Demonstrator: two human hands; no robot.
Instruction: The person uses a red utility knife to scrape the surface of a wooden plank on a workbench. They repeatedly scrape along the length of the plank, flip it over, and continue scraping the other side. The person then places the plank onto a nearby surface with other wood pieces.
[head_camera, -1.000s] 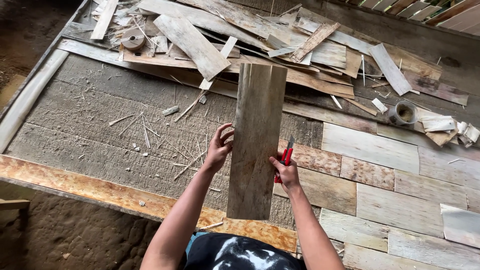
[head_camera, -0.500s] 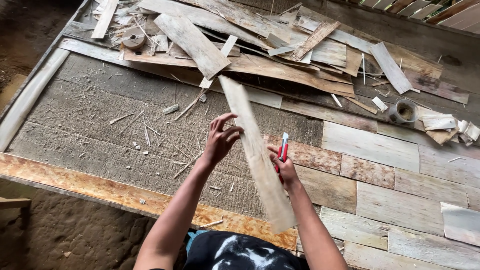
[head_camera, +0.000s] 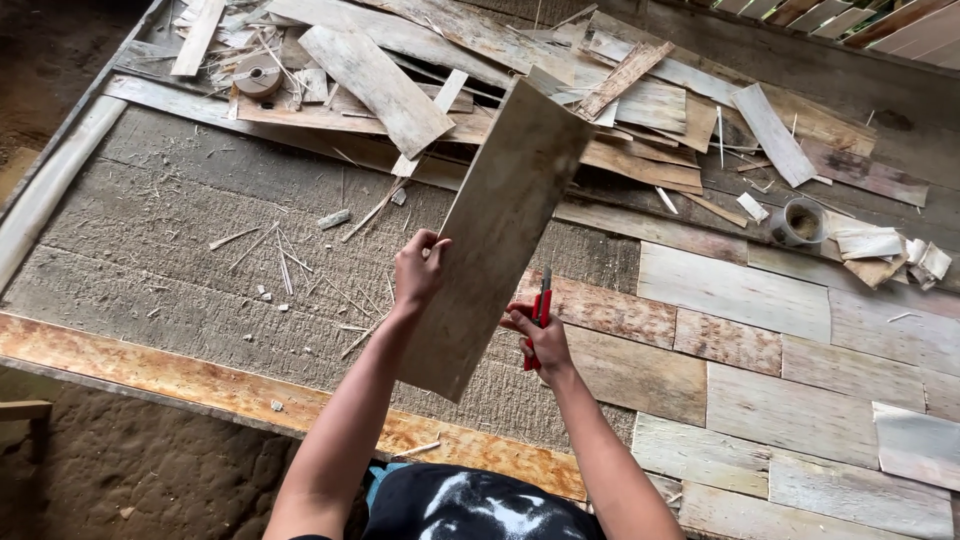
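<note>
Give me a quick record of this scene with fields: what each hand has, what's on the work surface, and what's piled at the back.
Left hand: left hand grips the left edge of a grey wooden plank, held tilted above the surface
Right hand: right hand holds a red-handled tool and touches the plank's right edge
Surface: rough grey board on the left, fitted wood pieces on the right
Back: pile of scrap planks, tape roll, small cup

Open room: we see bare rough grey board (head_camera: 180, 270) to the left of our left hand (head_camera: 418, 268), with only thin wood splinters (head_camera: 285, 262) on it.
In the way: the long grey wooden plank (head_camera: 495, 235) stands tilted between our hands.
Far side: a messy pile of old wood scraps (head_camera: 520, 70) blocks the way.
Right side: flat pale wooden tiles (head_camera: 760, 340) lie low.
</note>
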